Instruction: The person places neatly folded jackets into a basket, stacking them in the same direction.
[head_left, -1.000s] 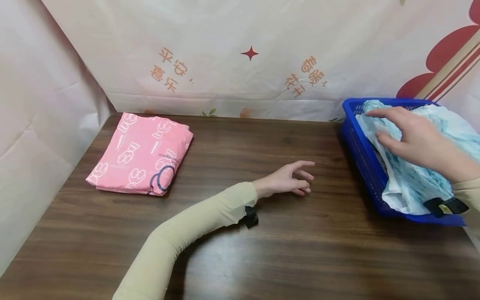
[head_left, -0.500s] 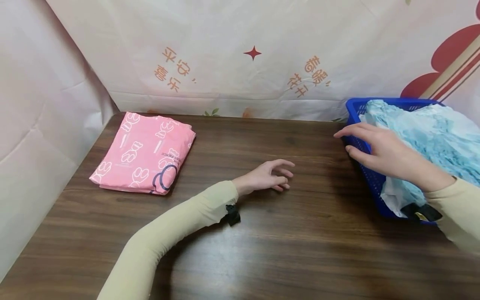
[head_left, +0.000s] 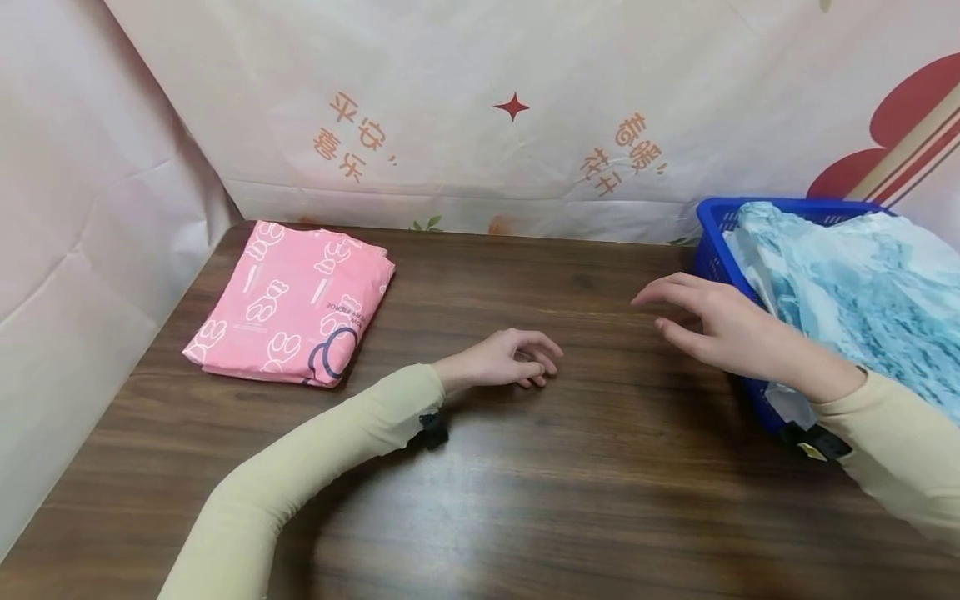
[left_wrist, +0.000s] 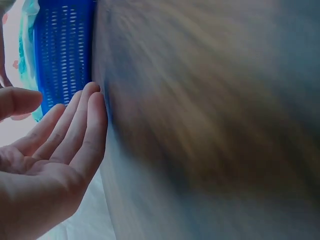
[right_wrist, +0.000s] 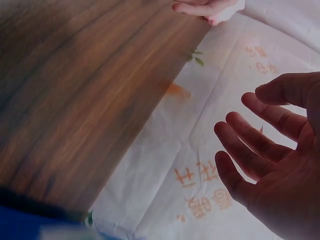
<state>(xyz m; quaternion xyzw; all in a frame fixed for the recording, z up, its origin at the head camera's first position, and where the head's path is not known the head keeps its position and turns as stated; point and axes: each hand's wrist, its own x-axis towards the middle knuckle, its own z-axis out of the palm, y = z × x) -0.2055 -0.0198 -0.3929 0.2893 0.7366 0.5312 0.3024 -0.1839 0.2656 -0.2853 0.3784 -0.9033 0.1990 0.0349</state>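
Observation:
My left hand [head_left: 498,358] hovers low over the middle of the wooden table, fingers loosely bent and holding nothing. To its right, my right hand [head_left: 723,329] is held in the air just left of the blue basket [head_left: 712,250], palm turned inward, with nothing in it. A crumpled light blue and white cloth [head_left: 862,267] fills the basket and rises above its rim. On the left part of the table lies a folded pink cloth [head_left: 288,304] with white bear outlines. The left wrist view shows the fingers [left_wrist: 75,130] relaxed in front of the basket's slotted side.
The brown wooden table [head_left: 480,500] spreads under both arms. A pale printed curtain [head_left: 450,100] with orange characters and a red star hangs along its back edge and at the left. Black wrist cameras are strapped below both hands.
My right hand has moved left, out from over the basket to beside it. My left hand has drawn left. The head view has shifted slightly; both cloths stay in place.

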